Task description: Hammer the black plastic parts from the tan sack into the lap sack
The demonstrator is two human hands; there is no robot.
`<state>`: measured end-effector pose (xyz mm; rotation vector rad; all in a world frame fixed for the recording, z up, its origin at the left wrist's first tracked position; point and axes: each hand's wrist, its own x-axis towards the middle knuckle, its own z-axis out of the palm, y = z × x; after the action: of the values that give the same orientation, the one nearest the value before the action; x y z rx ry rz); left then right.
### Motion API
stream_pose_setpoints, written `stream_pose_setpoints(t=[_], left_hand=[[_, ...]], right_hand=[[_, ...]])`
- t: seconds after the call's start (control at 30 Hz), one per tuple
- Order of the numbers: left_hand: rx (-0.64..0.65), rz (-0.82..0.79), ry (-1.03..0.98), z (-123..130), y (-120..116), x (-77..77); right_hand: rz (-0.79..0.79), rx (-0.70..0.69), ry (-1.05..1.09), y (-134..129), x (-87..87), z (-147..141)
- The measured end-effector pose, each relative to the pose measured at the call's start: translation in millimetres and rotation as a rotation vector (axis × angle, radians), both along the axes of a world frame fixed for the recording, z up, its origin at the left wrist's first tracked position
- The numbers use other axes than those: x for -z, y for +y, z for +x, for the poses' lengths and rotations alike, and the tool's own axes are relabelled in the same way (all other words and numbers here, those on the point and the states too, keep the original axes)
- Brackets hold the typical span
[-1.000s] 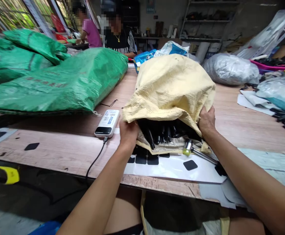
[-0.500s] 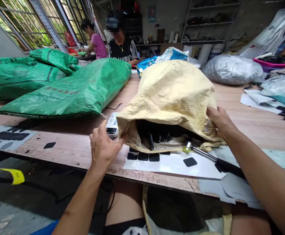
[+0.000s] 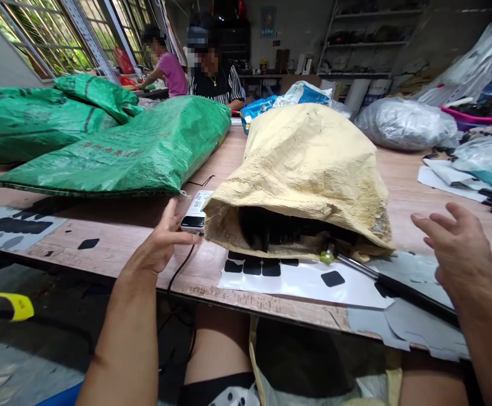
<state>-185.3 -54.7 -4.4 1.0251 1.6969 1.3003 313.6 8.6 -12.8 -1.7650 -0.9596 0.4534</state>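
Observation:
A cream woven sack [image 3: 309,152] lies on the table with its mouth facing me; dark pieces show inside, too shadowed to name. My left hand [image 3: 159,239], fingers apart, is just left of a small white device [image 3: 196,211] with a dark screen and a cable. It holds nothing. To the right of the sack my right hand [image 3: 461,242] hangs in the air, fingers spread, touching nothing. A hammer-like tool with a black handle [image 3: 415,296] lies at the sack's mouth. Below it is a white sheet [image 3: 297,285] bearing black rounded-square pads [image 3: 333,278].
Green woven sacks [image 3: 144,152] lie at the left. A clear plastic bag [image 3: 407,123] and a pink basin [image 3: 474,115] stand at the back right. Two people [image 3: 214,79] sit across the table. The table's front edge [image 3: 271,318] runs above my lap.
Both hands have let go of the cream sack and moved outward, the left one leftward and the right one rightward. The sack's mouth has spread a little wider.

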Motion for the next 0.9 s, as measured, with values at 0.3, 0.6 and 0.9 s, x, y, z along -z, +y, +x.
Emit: stream_pose_setpoints(t=[0.3, 0.6, 0.9], left_hand=[[-0.176, -0.255, 0.887, 31, 39, 1.3], [-0.207, -0.306, 0.966, -21, 0, 5.6], [-0.380, 0.136, 1.096, 28, -51, 12.9]], right_hand=[[0.024, -0.122, -0.163, -36, 16.6, -10], [0.069, -0.193, -0.622, -70, 42.5, -1], [0.418, -0.443, -0.842, -139, 24.7, -50]])
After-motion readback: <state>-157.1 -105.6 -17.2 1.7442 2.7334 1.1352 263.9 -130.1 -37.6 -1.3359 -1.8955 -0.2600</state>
